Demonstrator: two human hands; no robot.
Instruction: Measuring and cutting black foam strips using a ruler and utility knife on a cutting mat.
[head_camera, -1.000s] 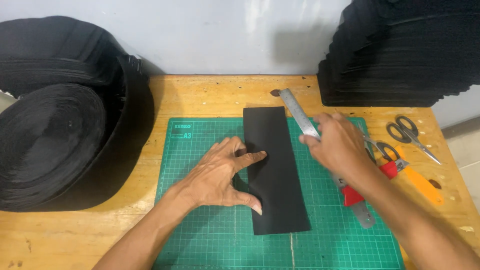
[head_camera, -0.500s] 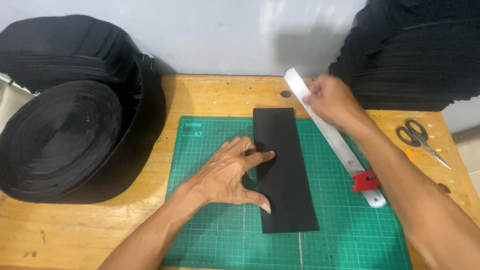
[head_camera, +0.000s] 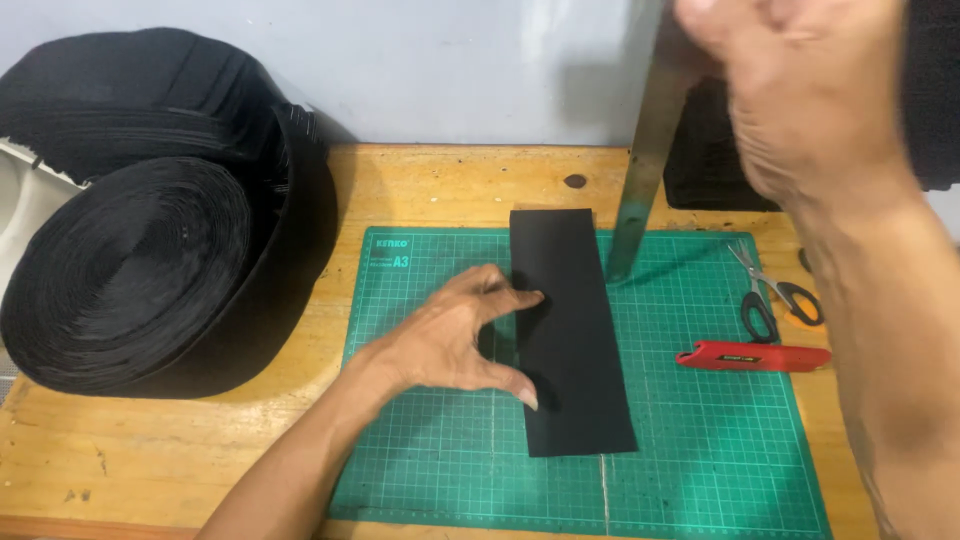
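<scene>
A black rectangular strip (head_camera: 575, 340) lies lengthwise on the green cutting mat (head_camera: 700, 440). My left hand (head_camera: 455, 340) rests on the mat with fingertips pressing the strip's left edge. My right hand (head_camera: 800, 90) is raised high at the upper right, closed around the top of a steel ruler (head_camera: 640, 170). The ruler hangs nearly upright, its lower end just above the mat beside the strip's upper right edge.
A red utility knife (head_camera: 752, 356) and scissors (head_camera: 765, 295) lie on the mat's right side. A big roll of black webbing (head_camera: 130, 270) fills the left of the wooden table (head_camera: 420, 190). A stack of black pieces (head_camera: 710, 170) sits at the back right, by the wall.
My right hand has lifted the ruler off the mat from lying flat to nearly upright. The red knife now lies uncovered on the mat. My left hand stays on the strip.
</scene>
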